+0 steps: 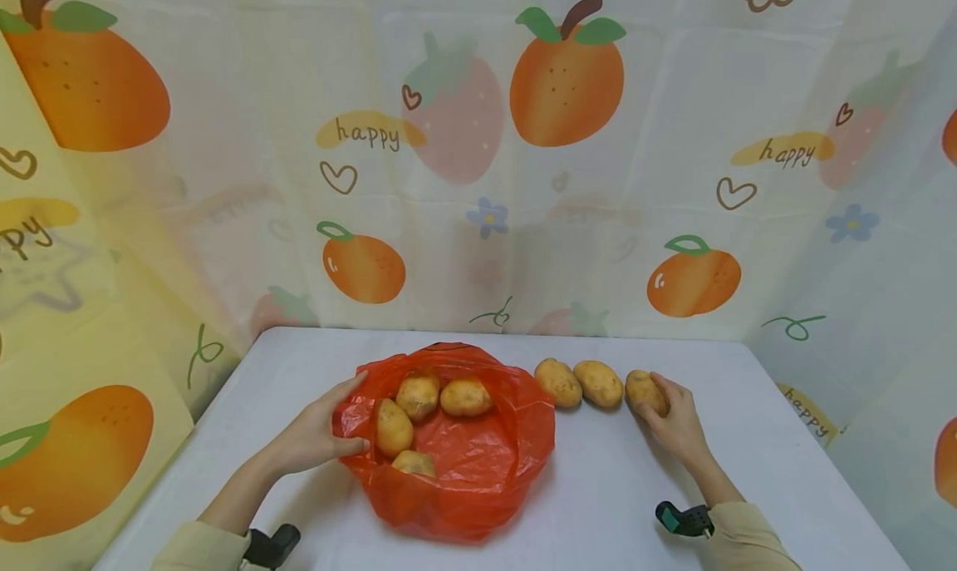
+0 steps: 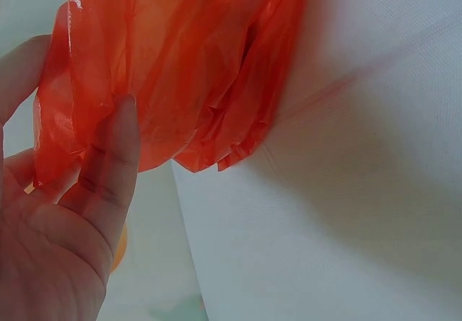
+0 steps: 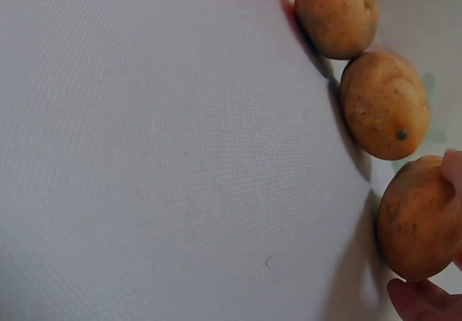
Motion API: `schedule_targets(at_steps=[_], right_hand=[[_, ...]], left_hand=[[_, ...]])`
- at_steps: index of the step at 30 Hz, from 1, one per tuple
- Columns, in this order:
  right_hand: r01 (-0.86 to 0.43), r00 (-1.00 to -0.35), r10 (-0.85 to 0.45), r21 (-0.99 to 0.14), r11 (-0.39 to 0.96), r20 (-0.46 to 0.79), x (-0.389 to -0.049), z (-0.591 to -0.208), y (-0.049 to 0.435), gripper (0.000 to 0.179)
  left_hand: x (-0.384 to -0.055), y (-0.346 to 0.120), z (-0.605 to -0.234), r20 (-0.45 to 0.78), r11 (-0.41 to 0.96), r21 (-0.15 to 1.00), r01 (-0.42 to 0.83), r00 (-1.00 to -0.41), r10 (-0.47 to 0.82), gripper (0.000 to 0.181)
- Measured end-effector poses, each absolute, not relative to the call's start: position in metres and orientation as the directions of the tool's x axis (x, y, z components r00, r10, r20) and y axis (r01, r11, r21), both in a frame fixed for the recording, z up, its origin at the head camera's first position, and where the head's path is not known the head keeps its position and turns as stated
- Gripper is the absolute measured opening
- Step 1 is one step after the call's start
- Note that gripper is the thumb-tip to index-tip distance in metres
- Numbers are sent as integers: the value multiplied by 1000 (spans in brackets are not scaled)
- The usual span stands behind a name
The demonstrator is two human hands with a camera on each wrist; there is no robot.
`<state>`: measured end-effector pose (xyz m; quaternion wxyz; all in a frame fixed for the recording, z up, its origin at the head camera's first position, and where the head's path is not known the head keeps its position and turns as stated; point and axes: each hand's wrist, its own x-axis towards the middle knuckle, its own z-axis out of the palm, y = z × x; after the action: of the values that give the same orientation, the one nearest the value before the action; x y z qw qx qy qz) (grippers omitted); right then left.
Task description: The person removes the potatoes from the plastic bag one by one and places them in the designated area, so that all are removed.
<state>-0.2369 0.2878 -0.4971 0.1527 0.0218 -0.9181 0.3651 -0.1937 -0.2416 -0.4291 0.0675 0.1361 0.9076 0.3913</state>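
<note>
A red plastic bag [image 1: 456, 504] stands wide-mouthed on the white table, with several potatoes [image 1: 466, 397] inside along its left and back. My left hand [image 1: 314, 430] holds the bag's left side, thumb near the front of the rim and fingers further back. The left wrist view shows the thin film between the fingers of that hand [image 2: 58, 242]. To the right of the bag, my right hand [image 1: 682, 425] grips a potato [image 1: 643, 391] between thumb and fingers. In the right wrist view that potato [image 3: 415, 220] is partly covered by fingertips at the frame's edge.
Two more potatoes, one [image 1: 558, 383] beside the bag and one [image 1: 599, 384] touching it on the right, lie in a row toward the back of the white table [image 1: 598, 496]. A fruit-printed curtain [image 1: 463, 247] hangs behind and at both sides.
</note>
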Motion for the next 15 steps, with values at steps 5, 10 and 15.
schedule_targets(at_steps=[5, 10, 15], right_hand=[[-178, -950, 45, -654, 735, 308, -239, -498, 288, 58], [-149, -959, 48, -641, 753, 279, -240, -498, 288, 60], [-118, -966, 64, -647, 753, 251, -241, -498, 288, 61]], left_hand=[[-193, -241, -427, -17, 658, 728, 193, -954, 298, 93], [-192, -241, -427, -9, 653, 731, 200, -953, 302, 92], [-192, -241, -428, 0, 648, 733, 208, -952, 305, 91]])
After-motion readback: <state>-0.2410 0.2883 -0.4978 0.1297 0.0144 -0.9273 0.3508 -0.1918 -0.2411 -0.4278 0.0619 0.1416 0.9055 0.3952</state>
